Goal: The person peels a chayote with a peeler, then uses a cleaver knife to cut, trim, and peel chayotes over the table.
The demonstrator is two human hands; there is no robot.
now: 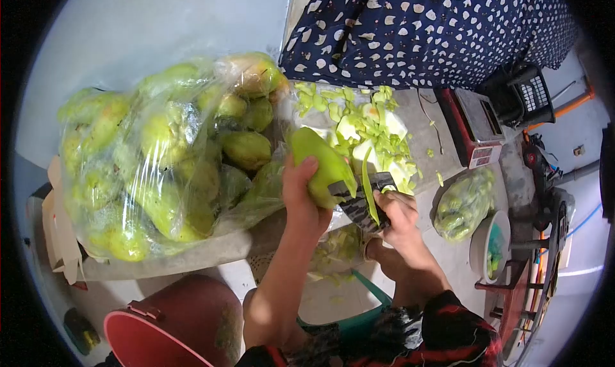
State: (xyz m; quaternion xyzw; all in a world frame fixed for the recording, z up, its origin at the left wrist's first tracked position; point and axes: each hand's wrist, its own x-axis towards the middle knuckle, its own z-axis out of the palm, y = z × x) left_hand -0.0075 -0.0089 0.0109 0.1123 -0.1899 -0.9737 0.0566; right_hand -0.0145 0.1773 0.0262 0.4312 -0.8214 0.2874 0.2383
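My left hand [302, 186] is wrapped round a large green fruit [321, 164], held up near the middle of the view. My right hand [398, 214] grips a peeler [382, 180], whose head is at the fruit's lower right end. A long strip of green peel [368, 186] hangs at the peeler. Behind the hands, a pile of peelings [379, 126] lies with pale peeled pieces [349, 128] among it. Left of my left hand, a clear plastic bag [173, 155] is full of green fruit.
A red scale [471, 126] stands at the right, beside a black basket [530, 96]. Below it are a bag of green pieces [462, 207] and a white bucket [482, 248]. A red bucket [182, 319] is at the lower left. Patterned dark blue cloth [410, 33] hangs behind.
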